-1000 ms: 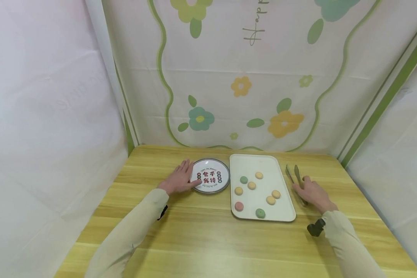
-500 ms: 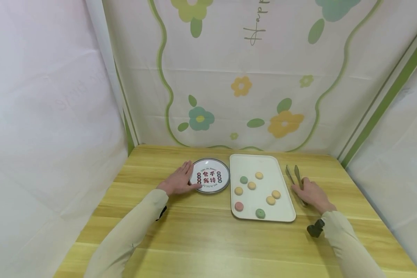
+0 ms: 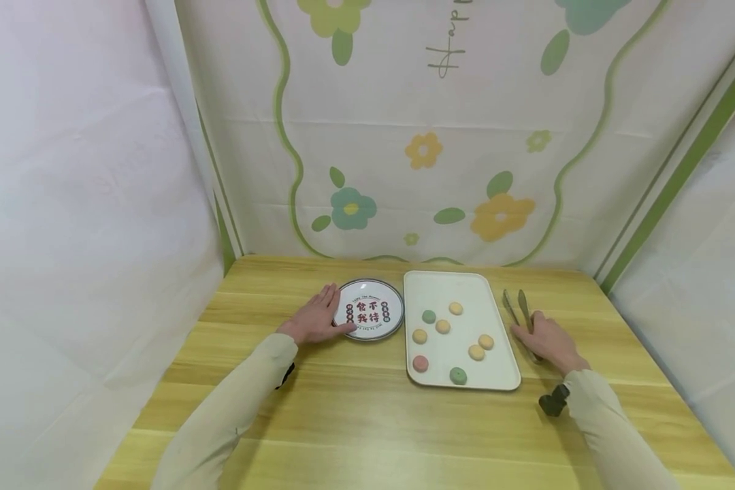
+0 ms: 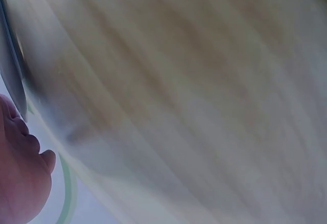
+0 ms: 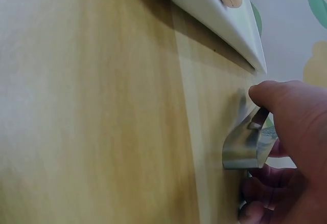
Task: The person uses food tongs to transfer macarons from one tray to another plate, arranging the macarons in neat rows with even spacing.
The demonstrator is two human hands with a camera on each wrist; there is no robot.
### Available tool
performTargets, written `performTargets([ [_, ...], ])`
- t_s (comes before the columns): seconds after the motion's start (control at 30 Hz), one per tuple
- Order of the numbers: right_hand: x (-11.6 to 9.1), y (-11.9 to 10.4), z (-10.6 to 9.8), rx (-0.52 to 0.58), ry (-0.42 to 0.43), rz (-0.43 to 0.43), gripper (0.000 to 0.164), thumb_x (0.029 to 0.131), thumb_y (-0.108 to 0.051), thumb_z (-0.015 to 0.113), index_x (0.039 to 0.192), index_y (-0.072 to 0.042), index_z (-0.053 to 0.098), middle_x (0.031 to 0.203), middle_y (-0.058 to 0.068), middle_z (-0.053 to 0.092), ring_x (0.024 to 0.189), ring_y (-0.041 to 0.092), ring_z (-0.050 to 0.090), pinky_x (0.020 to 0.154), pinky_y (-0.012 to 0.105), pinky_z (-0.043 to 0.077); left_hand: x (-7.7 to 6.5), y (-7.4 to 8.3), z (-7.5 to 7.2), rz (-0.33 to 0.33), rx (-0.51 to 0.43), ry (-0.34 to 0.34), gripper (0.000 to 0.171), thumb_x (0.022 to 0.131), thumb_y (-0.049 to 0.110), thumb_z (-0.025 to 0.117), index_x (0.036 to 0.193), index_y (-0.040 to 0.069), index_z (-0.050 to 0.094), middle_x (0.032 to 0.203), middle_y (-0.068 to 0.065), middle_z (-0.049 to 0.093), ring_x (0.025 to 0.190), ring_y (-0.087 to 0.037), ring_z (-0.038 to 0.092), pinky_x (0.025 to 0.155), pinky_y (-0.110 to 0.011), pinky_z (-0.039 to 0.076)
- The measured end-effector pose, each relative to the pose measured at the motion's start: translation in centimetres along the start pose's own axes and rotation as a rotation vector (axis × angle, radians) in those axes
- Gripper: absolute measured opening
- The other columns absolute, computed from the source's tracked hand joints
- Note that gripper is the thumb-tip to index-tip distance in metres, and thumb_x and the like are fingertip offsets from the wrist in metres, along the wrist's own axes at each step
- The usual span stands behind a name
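A round white plate (image 3: 369, 327) with a dark rim and red printed characters lies on the table in the head view. My left hand (image 3: 315, 320) rests at its left edge, fingers straight along the rim and thumb over the near side. To the right, my right hand (image 3: 550, 341) grips metal tongs (image 3: 523, 306) lying beside the tray. In the right wrist view the thumb is on one side of the bent end of the tongs (image 5: 242, 150), with curled fingers on the other. Between the hands, a white tray (image 3: 447, 289) carries several macarons (image 3: 443, 327), yellow, green and pink.
The wooden table (image 3: 343, 422) runs up to a flower-printed cloth (image 3: 373, 156) at the back. Pale cloth walls (image 3: 98, 204) stand on both sides. The tray lies close to the plate's right edge.
My left thumb has shifted slightly toward the near rim of the plate. The right hand has barely moved, and the plate, tray and tongs stay in place.
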State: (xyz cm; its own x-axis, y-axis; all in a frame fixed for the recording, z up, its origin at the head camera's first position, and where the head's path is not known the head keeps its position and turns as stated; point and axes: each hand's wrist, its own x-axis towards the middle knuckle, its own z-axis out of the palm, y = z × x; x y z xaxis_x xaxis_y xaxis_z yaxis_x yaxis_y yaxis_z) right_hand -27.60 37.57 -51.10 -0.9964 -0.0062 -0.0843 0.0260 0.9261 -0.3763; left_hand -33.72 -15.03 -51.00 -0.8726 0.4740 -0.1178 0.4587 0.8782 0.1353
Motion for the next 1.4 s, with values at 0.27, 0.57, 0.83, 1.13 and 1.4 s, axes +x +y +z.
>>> performTargets([
  [0.27, 0.0, 0.3, -0.2, -0.001, -0.018, 0.016, 0.058, 0.098, -0.044, 0.049, 0.112, 0.012, 0.046, 0.079, 0.016, 0.059, 0.065, 0.023, 0.054, 0.052, 0.031, 0.042, 0.2, 0.1, 0.3, -0.009, -0.002, -0.002, 0.115, 0.085, 0.085, 0.029, 0.156, -0.001, 0.004, 0.165, -0.019, -0.002, 0.154, -0.031, 0.0, 0.126, -0.045, 0.014],
  [0.57, -0.2, 0.8, -0.6, 0.013, -0.006, 0.03, 0.05, 0.093, -0.035, 0.054, 0.108, 0.012, 0.049, 0.08, 0.017, 0.059, 0.067, 0.025, 0.053, 0.053, 0.033, 0.043, 0.2, 0.1, 0.4, -0.009, 0.019, -0.011, 0.115, 0.085, 0.086, 0.026, 0.156, -0.002, 0.003, 0.165, -0.02, -0.003, 0.154, -0.032, 0.0, 0.126, -0.042, 0.013],
  [0.83, -0.5, 1.5, -0.9, 0.03, 0.041, 0.03, 0.051, 0.095, -0.034, 0.053, 0.117, 0.011, 0.047, 0.087, 0.019, 0.062, 0.07, 0.026, 0.055, 0.054, 0.031, 0.042, 0.1, 0.2, 0.3, -0.008, 0.017, -0.012, 0.115, 0.085, 0.085, 0.026, 0.156, -0.002, 0.002, 0.164, -0.02, -0.005, 0.154, -0.032, -0.001, 0.126, -0.041, 0.013],
  [1.13, -0.5, 1.6, -0.9, 0.029, 0.128, -0.01, 0.058, 0.1, -0.043, 0.045, 0.125, 0.01, 0.048, 0.095, 0.025, 0.065, 0.069, 0.025, 0.055, 0.053, 0.03, 0.041, 0.1, 0.1, 0.4, 0.008, 0.016, 0.014, 0.115, 0.086, 0.085, 0.025, 0.155, -0.004, 0.002, 0.164, -0.023, -0.003, 0.154, -0.035, 0.0, 0.126, -0.042, 0.013],
  [1.4, -1.0, -0.2, -1.5, 0.057, 0.219, -0.033, 0.06, 0.101, -0.044, 0.044, 0.129, 0.008, 0.047, 0.085, 0.018, 0.063, 0.059, 0.021, 0.049, 0.049, 0.03, 0.037, 0.0, 0.2, 0.2, 0.008, 0.035, 0.0, 0.112, 0.087, 0.083, 0.025, 0.155, -0.003, 0.002, 0.164, -0.022, -0.004, 0.154, -0.033, -0.004, 0.126, -0.042, 0.011],
])
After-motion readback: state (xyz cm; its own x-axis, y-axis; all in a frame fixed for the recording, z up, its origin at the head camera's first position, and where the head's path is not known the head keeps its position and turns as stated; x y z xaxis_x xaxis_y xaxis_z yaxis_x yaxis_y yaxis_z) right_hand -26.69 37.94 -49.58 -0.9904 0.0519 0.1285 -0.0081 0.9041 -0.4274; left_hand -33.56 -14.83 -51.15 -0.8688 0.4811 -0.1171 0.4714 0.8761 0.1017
